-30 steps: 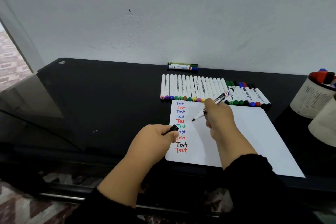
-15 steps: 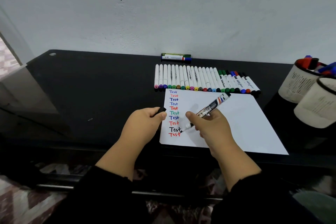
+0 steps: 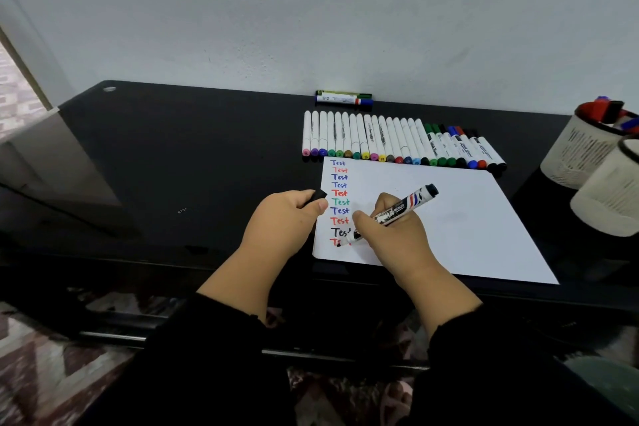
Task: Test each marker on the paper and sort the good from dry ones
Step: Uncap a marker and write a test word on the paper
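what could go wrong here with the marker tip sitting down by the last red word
1. The black-tipped marker in the right hand sits on the red "Test" at the white paper sheet's near edge; a new mark may overlap it, or run onto the black table.
2. The black cap pinched in the left hand could slip.

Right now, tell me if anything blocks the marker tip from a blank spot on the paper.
Nothing visible does. The right hand grips the marker with its tip down at the bottom of the "Test" column, over the last red word. The left hand holds the cap off the paper's edge.
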### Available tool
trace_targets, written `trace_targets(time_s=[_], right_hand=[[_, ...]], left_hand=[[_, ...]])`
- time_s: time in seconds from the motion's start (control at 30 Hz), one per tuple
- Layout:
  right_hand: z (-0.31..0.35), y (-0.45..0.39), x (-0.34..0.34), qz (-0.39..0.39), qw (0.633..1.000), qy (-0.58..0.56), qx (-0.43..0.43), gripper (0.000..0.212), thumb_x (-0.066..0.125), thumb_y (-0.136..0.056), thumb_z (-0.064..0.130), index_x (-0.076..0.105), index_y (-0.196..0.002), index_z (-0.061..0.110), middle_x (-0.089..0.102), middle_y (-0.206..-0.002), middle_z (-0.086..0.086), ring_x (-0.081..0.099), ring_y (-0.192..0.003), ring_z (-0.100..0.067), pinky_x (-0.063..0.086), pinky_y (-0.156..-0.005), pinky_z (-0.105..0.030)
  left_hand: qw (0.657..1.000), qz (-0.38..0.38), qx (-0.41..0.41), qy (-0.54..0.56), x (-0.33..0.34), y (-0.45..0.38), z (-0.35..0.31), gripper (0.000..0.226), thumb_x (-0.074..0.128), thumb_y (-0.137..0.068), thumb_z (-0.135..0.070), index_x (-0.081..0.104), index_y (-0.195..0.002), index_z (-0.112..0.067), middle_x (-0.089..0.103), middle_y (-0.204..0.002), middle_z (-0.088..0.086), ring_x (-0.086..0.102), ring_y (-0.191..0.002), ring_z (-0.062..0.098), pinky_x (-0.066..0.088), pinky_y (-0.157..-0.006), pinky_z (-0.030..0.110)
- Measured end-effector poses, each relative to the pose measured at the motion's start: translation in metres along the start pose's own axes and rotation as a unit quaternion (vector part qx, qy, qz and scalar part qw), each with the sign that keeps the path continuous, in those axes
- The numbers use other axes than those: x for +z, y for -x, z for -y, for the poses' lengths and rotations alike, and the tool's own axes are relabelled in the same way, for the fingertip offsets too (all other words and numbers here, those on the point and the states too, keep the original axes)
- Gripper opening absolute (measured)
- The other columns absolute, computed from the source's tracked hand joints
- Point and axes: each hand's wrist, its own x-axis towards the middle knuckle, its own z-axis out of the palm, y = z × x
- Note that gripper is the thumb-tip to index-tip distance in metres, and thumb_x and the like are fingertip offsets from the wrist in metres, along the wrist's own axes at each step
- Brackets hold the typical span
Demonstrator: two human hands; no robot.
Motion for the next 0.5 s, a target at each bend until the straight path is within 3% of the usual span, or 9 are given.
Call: trace_targets(time_s=[0.27,0.37,0.5], right_hand=[[-0.0011,0.0019,0.0046,0.024,0.998,0.039,-0.037,0.038,0.065,-0.088,0.021,0.037,-0.063,0.018,0.045,-0.060,0.008,0.044,-0.059,-0.004,0.033,-0.047,-0.011],[-0.0035,0.0000,0.0034,0.010,0.999,0.029,-0.030,0.040,0.064,-0.086,0.016,0.034,-0.061,0.016,0.040,-0.059,0.000,0.041,-0.058,-0.012,0.033,-0.052,-0.020],[-0.0035,-0.0016,0.0036,0.009,1.000,0.014,-0.024,0.039,0.064,-0.086,0.016,0.033,-0.061,0.016,0.043,-0.065,-0.008,0.043,-0.065,-0.018,0.032,-0.058,-0.028]], left_hand=[[1.000,0.005,0.021,0.004,0.0007,0.0002,-0.0017,0.040,0.053,-0.094,-0.035,0.053,-0.131,-0.023,0.054,-0.133,-0.005,0.049,-0.113,0.010,0.034,-0.080,0.019],[1.000,0.007,0.029,0.008,0.0014,0.0006,-0.0025,0.037,0.052,-0.094,-0.034,0.055,-0.129,-0.024,0.057,-0.128,-0.006,0.043,-0.093,0.002,0.032,-0.063,0.014],[1.000,0.008,0.027,0.007,0.0024,-0.0002,-0.0024,0.038,0.052,-0.094,-0.034,0.054,-0.130,-0.024,0.055,-0.130,-0.006,0.038,-0.093,0.001,0.032,-0.075,0.017]])
